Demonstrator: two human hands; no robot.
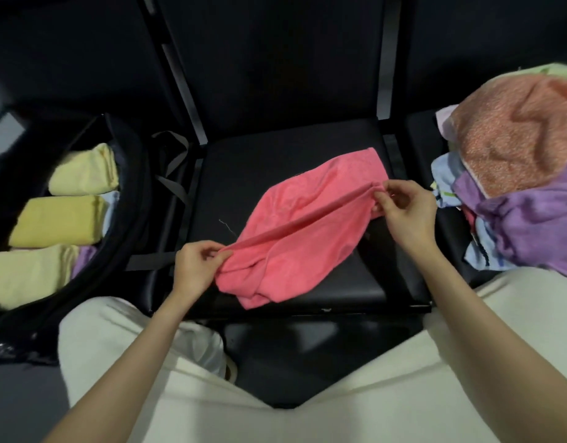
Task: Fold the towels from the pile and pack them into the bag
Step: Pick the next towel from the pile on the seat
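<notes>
A pink towel (pixel 307 225) lies rumpled on the black chair seat (pixel 263 161) in front of me. My left hand (pixel 197 266) pinches its near-left corner. My right hand (pixel 407 209) pinches the far-right end of the same edge, which runs taut between both hands. The open black bag (pixel 132 174) stands at the left with three folded yellow towels (pixel 58 220) inside and a bit of purple cloth beside them. The pile of unfolded towels (pixel 515 174) sits at the right, orange on top, purple and light blue beneath.
The chair's black back and frame rise behind the seat. Grey bag straps (pixel 173 174) hang between bag and seat. My knees in pale trousers (pixel 307 417) fill the bottom of the view, close under the seat's front edge.
</notes>
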